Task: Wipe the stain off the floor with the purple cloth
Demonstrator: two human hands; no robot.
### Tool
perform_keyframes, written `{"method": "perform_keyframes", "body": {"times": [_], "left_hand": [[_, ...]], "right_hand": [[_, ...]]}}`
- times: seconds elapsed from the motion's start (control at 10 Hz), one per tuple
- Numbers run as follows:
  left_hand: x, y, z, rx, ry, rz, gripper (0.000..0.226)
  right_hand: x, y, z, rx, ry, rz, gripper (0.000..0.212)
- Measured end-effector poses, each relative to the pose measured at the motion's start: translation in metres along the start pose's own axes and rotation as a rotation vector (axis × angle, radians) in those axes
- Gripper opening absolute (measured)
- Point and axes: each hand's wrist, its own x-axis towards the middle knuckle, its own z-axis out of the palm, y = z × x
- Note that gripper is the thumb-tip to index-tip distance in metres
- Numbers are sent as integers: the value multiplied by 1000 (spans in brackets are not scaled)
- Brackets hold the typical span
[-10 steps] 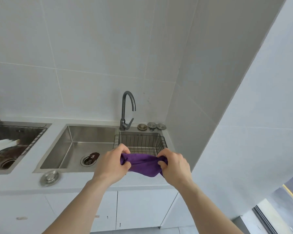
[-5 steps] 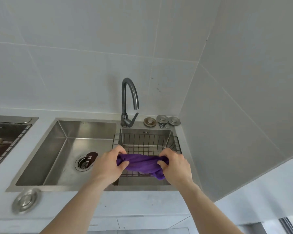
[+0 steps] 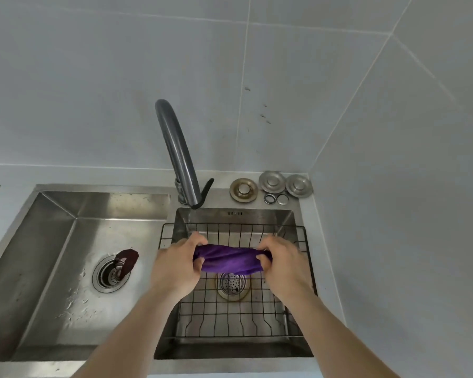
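Observation:
The purple cloth (image 3: 230,259) is twisted into a short roll and stretched between my two hands. My left hand (image 3: 175,266) grips its left end and my right hand (image 3: 284,266) grips its right end. Both hands hold it above the black wire basket (image 3: 232,317) that sits in the small right sink basin (image 3: 287,222). No floor and no stain are in view.
A dark curved faucet (image 3: 176,151) rises behind the basins, its spout over the right one. The large left basin (image 3: 52,257) has a drain with a dark stopper (image 3: 126,260). Metal drain covers (image 3: 271,185) lie on the counter by the tiled corner wall.
The view has tilted down and moved closer to the sink. My hands carried the cloth from over the counter edge to above the wire basket and twisted it tighter.

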Motion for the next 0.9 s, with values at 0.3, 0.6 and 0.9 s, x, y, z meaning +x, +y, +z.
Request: {"method": "perform_keyframes", "body": {"times": [0.3,0.6,0.9], "left_hand": [[21,-20,67,171,-125,54,58],[3,-26,100,248,-294,128,91],[0,-19,67,229,-248,179,74]], "right_hand": [[16,38,64,-119,-175,-60,36],[-6,52,101,-241,-485,-121,74],[-9,28,73,-232,-410,-64,69]]}}
